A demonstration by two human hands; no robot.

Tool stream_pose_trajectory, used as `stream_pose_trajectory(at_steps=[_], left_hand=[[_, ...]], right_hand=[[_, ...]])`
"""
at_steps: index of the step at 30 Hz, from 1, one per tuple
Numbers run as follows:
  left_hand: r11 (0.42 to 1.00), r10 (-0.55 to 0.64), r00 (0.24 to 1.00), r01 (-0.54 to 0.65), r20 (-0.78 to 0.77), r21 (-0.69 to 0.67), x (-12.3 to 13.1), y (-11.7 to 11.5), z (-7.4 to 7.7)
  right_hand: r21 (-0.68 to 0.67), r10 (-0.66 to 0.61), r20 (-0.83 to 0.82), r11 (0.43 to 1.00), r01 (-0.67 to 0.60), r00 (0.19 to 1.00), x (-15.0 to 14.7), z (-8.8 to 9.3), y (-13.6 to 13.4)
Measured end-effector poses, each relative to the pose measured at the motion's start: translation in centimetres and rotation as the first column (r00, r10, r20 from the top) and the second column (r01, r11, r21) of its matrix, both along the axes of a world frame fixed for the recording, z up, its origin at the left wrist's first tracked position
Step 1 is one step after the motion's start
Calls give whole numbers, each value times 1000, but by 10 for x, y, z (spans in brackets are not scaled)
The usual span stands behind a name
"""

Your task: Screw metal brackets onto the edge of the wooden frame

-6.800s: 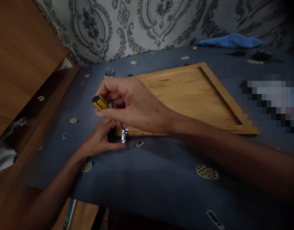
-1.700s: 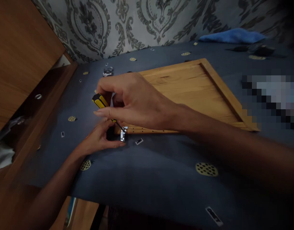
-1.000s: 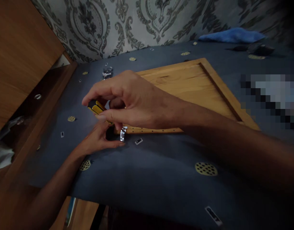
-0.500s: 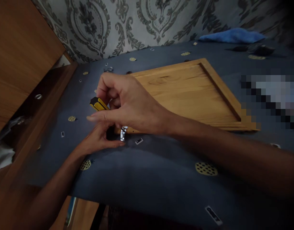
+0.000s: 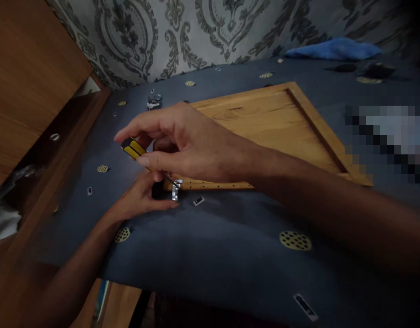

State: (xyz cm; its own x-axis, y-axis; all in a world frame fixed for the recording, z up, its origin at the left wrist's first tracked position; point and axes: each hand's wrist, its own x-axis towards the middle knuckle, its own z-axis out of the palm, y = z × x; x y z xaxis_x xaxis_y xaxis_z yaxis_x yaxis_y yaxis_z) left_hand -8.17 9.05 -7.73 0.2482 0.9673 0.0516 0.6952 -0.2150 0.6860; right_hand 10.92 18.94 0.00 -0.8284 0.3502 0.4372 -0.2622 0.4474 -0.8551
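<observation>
On the dark blue counter (image 5: 213, 255), the right hand (image 5: 192, 141) pinches a screwdriver (image 5: 132, 148) slanting down to a metal clasp (image 5: 175, 192) at the wooden panel's (image 5: 264, 132) near left corner, just right of the left hand (image 5: 139, 193), whose partly hidden grip I cannot tell.
</observation>
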Motion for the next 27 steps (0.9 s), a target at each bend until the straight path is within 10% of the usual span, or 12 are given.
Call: stream_pose_trajectory(at_steps=[20,27], left_hand=[[999,37,998,-37,-42,11,-6,0,-6],[999,13,1000,-13,18,-34,-1,0,2]], right_hand=[[-98,-118,-37,989,114,992,-2,-5,-4],[-87,23,21,996,-21,1000,2,-1,0]])
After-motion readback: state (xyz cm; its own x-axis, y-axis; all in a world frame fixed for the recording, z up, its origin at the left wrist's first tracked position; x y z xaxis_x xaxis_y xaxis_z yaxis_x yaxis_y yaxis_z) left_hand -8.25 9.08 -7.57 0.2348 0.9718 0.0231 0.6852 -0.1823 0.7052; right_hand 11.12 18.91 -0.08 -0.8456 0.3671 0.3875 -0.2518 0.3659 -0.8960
